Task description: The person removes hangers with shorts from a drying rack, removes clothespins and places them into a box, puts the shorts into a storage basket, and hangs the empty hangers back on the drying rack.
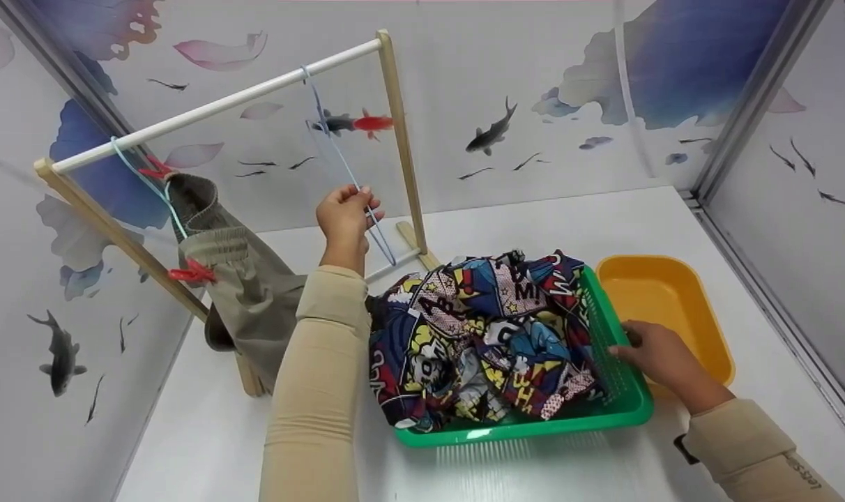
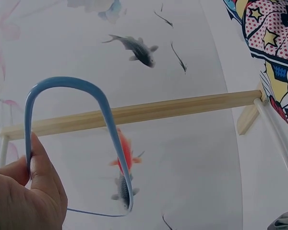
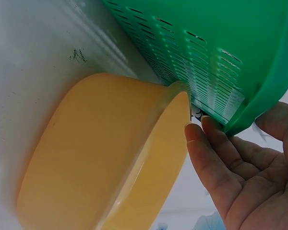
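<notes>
My left hand (image 1: 344,219) pinches the side of a blue clothes hanger (image 1: 339,150), which hooks over the rack's white top bar (image 1: 220,104). No garment is on that hanger. In the left wrist view, the hanger's rounded end (image 2: 69,82) rises above the thumb and fingertips. My right hand (image 1: 663,355) holds the right rim of a green basket (image 1: 628,401). In the right wrist view, the thumb lies on one side of the rim and the fingers on the other. A crumpled comic-print garment (image 1: 492,335) fills the basket.
Grey-brown elastic-waist garment (image 1: 255,272) hangs at the rack's left from a pale green hanger (image 1: 133,167), held by red clips (image 1: 192,272). A yellow basin (image 1: 663,300) stands right of the basket. Wooden rack posts (image 1: 403,139) and printed wall panels surround the white table (image 1: 185,418).
</notes>
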A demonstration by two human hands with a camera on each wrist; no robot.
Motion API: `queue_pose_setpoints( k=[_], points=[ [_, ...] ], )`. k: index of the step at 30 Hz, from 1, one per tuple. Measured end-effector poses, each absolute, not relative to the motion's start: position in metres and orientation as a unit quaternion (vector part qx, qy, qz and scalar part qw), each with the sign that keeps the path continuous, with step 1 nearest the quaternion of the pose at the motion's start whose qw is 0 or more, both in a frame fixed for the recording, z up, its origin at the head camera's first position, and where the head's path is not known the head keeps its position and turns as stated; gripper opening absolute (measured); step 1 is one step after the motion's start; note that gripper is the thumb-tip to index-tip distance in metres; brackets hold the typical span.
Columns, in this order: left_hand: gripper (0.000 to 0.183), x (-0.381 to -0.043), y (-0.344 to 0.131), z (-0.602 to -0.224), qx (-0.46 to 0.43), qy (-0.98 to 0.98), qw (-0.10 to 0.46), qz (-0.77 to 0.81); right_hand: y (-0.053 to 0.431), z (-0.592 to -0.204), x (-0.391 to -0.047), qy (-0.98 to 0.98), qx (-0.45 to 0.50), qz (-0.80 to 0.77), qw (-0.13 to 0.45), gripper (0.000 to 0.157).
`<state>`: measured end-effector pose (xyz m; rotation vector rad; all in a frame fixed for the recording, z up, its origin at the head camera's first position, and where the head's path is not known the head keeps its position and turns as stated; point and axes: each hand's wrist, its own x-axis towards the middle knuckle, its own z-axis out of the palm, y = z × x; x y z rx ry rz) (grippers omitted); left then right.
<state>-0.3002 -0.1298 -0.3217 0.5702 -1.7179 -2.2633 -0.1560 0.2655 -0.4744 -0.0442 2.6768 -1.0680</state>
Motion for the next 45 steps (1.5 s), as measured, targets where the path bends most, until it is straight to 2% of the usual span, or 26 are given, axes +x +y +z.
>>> queue_pose_setpoints(
  k=[14,20,26,33,45],
  points=[
    [0.005,-0.302,-0.126,-0.324,0.189,-0.603,0.116,-0.766,0.266,-0.473,-0.155,0.924,-0.015,-0.359,0.131,0.055],
    [0.016,-0.301,-0.127,-0.328,0.179,-0.612,0.122,-0.761,0.265,-0.473,-0.154,0.924,-0.013,-0.358,0.134,0.054],
    [0.025,-0.299,-0.125,-0.335,0.150,-0.637,0.151,-0.740,0.265,-0.471,-0.154,0.923,-0.013,-0.361,0.130,0.052],
    [0.028,-0.294,-0.125,-0.343,0.140,-0.635,0.172,-0.740,0.265,-0.472,-0.154,0.922,-0.008,-0.360,0.143,0.055],
    [0.026,-0.289,-0.129,-0.346,0.148,-0.652,0.155,-0.728,0.264,-0.472,-0.154,0.923,-0.011,-0.361,0.134,0.056]
  ],
)
